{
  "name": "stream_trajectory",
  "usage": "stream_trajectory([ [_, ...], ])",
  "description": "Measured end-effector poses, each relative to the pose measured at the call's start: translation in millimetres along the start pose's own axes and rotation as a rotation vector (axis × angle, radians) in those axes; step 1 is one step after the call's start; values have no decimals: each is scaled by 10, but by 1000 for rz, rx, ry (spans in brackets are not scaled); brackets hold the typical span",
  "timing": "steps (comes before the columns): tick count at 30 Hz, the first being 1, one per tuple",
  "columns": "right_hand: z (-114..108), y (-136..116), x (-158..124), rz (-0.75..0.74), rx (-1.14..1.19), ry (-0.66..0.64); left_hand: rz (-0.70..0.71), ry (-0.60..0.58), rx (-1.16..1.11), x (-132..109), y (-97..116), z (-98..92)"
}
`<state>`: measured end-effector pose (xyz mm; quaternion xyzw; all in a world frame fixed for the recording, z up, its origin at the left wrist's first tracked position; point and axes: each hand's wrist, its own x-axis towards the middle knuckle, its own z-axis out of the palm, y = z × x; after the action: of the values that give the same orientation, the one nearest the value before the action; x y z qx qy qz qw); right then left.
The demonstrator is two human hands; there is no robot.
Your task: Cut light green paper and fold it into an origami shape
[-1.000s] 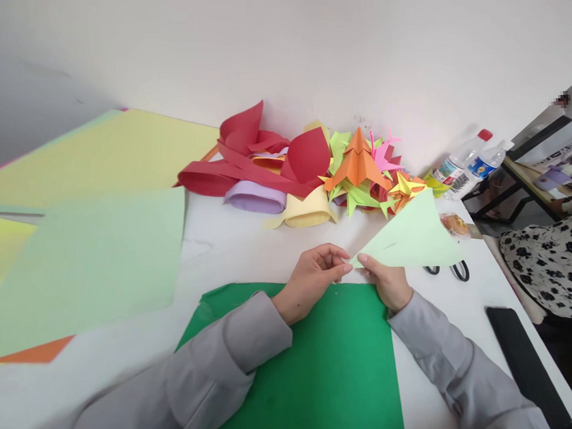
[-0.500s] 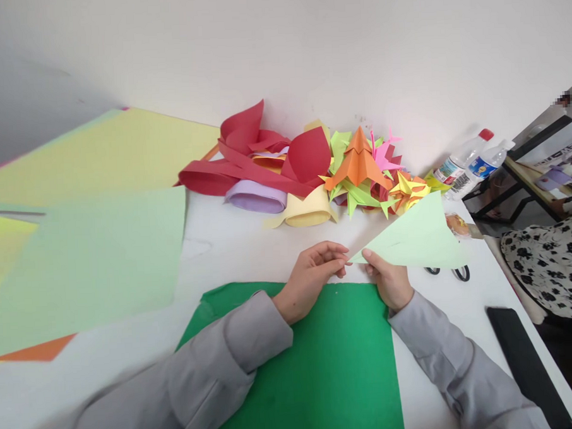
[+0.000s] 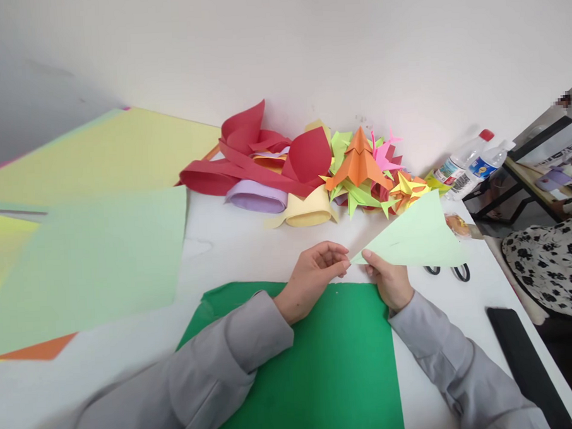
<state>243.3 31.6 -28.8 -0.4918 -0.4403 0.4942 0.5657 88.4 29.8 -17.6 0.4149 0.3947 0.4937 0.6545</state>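
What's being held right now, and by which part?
A pale green paper triangle, pinched at its sharpest corner by the right hand. The left hand has its fingertips at that tip; whether its grip is closed cannot be told.

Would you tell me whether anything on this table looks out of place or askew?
Two plastic bottles lie on their sides at the far right edge of the table, apparently tipped over. The scissors are half hidden under the pale green triangle that the right hand holds. Nothing looks spilled or damaged.
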Motion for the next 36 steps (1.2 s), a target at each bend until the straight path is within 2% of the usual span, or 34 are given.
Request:
stream_trajectory([
  [26, 23, -11, 20, -12, 73, 32, 15, -15, 84, -36, 28, 33],
  [31, 12, -2, 14, -25, 17, 0, 27, -53, 90, -28, 13, 24],
  [36, -27, -11, -3, 57, -149, 20, 17, -98, 120, -30, 13, 24],
])
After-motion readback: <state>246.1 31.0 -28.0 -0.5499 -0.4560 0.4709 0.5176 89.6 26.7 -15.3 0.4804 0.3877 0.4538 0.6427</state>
